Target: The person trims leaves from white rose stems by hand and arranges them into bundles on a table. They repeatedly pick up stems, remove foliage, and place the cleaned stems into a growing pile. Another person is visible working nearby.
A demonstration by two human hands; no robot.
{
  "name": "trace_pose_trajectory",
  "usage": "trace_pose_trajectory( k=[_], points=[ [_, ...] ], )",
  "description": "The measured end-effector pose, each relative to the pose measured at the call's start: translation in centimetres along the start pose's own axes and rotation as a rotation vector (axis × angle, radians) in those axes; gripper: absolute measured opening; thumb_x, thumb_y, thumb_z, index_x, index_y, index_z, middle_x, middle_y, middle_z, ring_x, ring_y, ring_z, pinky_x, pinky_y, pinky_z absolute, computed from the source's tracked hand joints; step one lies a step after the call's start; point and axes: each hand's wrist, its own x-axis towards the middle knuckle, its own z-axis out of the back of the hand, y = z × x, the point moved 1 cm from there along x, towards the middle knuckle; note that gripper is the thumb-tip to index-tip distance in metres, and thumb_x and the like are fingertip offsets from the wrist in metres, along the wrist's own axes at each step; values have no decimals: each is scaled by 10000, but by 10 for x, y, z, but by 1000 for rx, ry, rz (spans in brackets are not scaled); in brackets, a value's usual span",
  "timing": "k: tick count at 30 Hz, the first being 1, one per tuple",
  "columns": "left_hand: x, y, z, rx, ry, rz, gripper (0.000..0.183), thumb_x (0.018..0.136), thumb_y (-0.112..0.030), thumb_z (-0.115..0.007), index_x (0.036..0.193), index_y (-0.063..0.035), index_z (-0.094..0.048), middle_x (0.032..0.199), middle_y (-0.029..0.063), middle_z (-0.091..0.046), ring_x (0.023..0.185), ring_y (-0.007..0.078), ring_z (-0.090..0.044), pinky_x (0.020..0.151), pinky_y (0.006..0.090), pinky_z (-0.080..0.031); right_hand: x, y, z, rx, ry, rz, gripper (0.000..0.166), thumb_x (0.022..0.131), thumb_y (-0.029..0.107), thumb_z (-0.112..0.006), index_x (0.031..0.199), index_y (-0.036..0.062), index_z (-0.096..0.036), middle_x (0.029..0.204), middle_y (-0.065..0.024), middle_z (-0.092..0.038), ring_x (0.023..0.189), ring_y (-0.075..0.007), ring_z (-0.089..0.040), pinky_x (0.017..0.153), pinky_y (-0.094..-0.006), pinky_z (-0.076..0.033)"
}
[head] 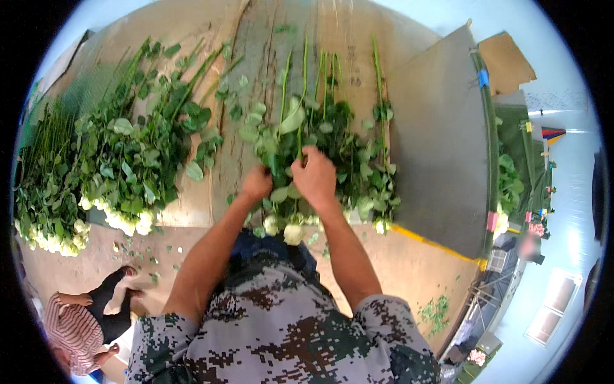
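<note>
In front of me, white roses [294,234] lie on a cardboard-covered table [192,218], blooms at the near edge and stems pointing away. My right hand [315,175] is over the middle of this group, its thumb and fingers closed around a green rose stem [301,134]. To its left, my left hand [258,184] is blurred among the leaves [268,144]; its fingertips are partly hidden, so I cannot tell whether they grip anything. One rose stem [376,72] lies apart on the right, its bloom [381,226] at the table edge.
Large heaps of white roses [124,218] cover the table's left side. A grey panel [436,144] with a yellow-taped edge [422,242] borders the right. Fallen leaves [434,314] litter the floor. At lower left is a person in a striped top [74,326].
</note>
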Motion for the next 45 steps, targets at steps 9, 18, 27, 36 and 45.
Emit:
trace_pose_trajectory(
  k=[9, 18, 27, 36, 45],
  points=[
    [9, 8, -10, -264, 34, -159, 297, 804, -190, -608, 1057, -39, -642, 968, 182, -672, 904, 357, -638, 777, 402, -496, -6, -58, 19, -101, -92, -87, 305, 853, 214, -584, 1097, 32, -602, 952, -157, -632, 829, -331, -624, 715, -438, -499],
    [7, -4, -21, -9, -86, -249, 240, 804, -194, -585, 982, -41, -627, 942, 196, -654, 895, 397, -607, 765, 460, -486, -1, -74, -3, -101, 92, -138, 371, 904, 266, -530, 1203, 46, -521, 1137, -196, -582, 939, -383, -599, 796, -475, -489],
    [-2, -21, -3, 94, -6, -152, 272, 823, -271, -583, 988, -59, -628, 948, 195, -655, 899, 403, -607, 779, 466, -489, -19, -71, 15, 57, -9, -126, 403, 907, 317, -531, 1216, 59, -516, 1127, -155, -588, 965, -364, -590, 810, -462, -475],
    [-12, -8, 39, 123, -208, -180, 285, 868, -291, -568, 1049, -89, -654, 1019, 175, -646, 926, 377, -611, 812, 447, -489, -39, -1, 29, 422, -165, 103, 315, 893, 147, -589, 1174, 14, -540, 1053, -131, -552, 864, -241, -595, 736, -354, -508],
    [-35, 105, 238, 563, -547, 27, 323, 819, -249, -629, 1066, -49, -570, 1094, 168, -593, 1079, 337, -530, 889, 426, -449, -60, 87, -113, 973, 533, -4, 286, 923, 152, -546, 1152, -20, -550, 1043, -96, -630, 930, -168, -609, 804, -293, -489]
  ],
)
